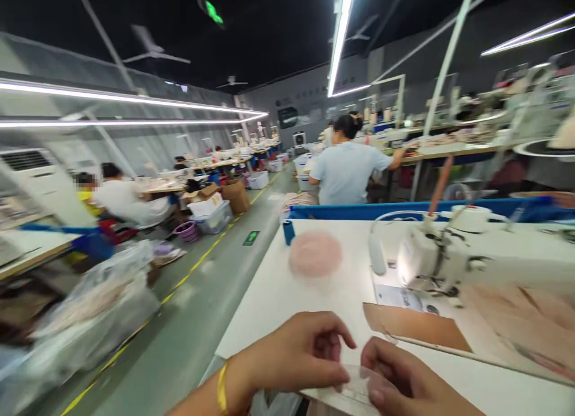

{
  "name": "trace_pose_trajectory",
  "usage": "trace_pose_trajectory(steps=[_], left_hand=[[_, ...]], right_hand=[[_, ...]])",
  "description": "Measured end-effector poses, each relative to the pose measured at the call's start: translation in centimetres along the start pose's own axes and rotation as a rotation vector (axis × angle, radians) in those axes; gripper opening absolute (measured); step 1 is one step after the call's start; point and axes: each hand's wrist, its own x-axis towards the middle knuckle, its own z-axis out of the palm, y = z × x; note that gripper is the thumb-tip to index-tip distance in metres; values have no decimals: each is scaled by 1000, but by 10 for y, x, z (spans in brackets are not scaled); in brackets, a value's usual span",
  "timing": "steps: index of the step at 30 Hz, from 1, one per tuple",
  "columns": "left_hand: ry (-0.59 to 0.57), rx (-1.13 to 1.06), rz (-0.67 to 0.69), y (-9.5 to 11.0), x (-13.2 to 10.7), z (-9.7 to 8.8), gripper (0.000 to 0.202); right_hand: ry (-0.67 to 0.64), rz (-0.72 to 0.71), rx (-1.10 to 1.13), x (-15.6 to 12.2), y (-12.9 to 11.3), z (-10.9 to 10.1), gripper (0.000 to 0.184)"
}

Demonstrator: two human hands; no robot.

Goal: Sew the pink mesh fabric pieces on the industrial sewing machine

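Observation:
Near the table's front edge, my left hand [309, 350] has its index finger and thumb apart and the other fingers curled. The left thumb tip is beside a pale, see-through piece of material [357, 387], and I cannot tell whether it touches it. My right hand [399, 377] is closed at the right end of that piece, thumb against fingers. The piece is blurred, so its exact kind does not show. Beyond my hands stands a lit sewing machine [426, 260], with a brown board [417, 326] in front of its needle plate. A blurred round pink pile [315, 253] lies left of the machine.
A blue thread spool [288, 231] stands at the white table's [265, 308] far left corner. Peach fabric [525, 320] lies to the right. A co-worker [345, 164] sits ahead. Left of the aisle [193, 320] are a full plastic bag [103, 302] and boxes [236, 194].

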Motion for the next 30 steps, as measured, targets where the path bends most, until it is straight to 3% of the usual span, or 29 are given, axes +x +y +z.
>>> trace_pose_trajectory(steps=[4, 9, 14, 17, 25, 27, 30], left_hand=[[94, -49, -84, -33, 10, -25, 35], [217, -42, -56, -55, 28, -53, 38], [333, 21, -55, -58, 49, -82, 45], [391, 42, -41, -56, 65, -95, 48], [370, 88, -51, -63, 85, -109, 55], [371, 141, -28, -66, 88, -110, 52], [388, 255, 39, -67, 93, -114, 45]], right_hand=[[45, 75, 137, 20, -33, -1, 27], [110, 67, 169, 56, -32, -7, 23], [274, 21, -126, 93, -30, -8, 39], [359, -23, -36, 116, -29, -9, 26], [335, -7, 70, 144, -20, -19, 45], [381, -23, -66, 148, -21, -19, 39], [516, -46, -322, 154, -24, -20, 16]])
